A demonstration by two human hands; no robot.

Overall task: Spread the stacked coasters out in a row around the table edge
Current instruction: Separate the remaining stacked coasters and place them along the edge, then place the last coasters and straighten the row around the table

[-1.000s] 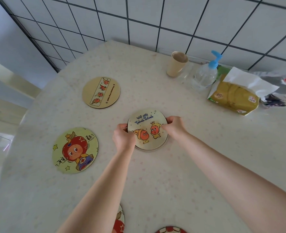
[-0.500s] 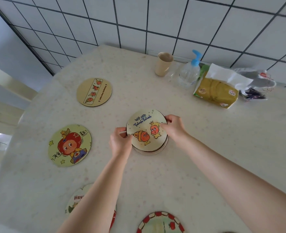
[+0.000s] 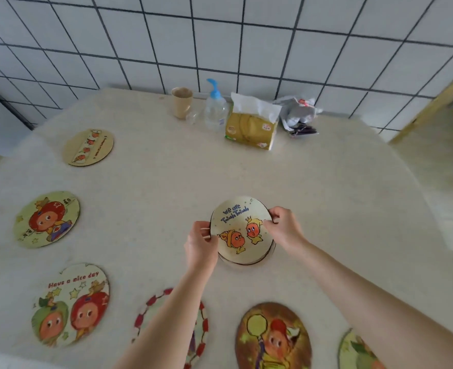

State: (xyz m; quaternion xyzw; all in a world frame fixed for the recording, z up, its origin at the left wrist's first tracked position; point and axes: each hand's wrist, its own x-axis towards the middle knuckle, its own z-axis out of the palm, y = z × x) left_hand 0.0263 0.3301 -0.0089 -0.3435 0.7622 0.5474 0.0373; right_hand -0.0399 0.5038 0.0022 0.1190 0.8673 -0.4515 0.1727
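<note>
In the middle of the table sits a small stack of round coasters [image 3: 269, 258]. Its top coaster [image 3: 240, 230], cream with two orange figures and blue writing, is tilted up off the stack. My left hand [image 3: 200, 243] pinches its left edge and my right hand [image 3: 284, 227] pinches its right edge. Several coasters lie flat around the table edge: a tan one [image 3: 88, 147] far left, a red-haired figure [image 3: 47, 219], a "Have a nice day" one [image 3: 72, 304], a red-rimmed one [image 3: 201, 326] partly under my left forearm, a brown one [image 3: 272, 338], and a green one [image 3: 358, 352] at the bottom right.
Along the tiled wall stand a beige cup [image 3: 182, 102], a clear pump bottle with a blue top [image 3: 215, 107], a yellow tissue pack [image 3: 252, 126] and a crumpled plastic bag [image 3: 298, 113]. The cream table [image 3: 353, 209] curves away on the right.
The camera has swung right and down, bringing the near coasters into view. The top coaster has risen at its near edge off the stack, held by both hands.
</note>
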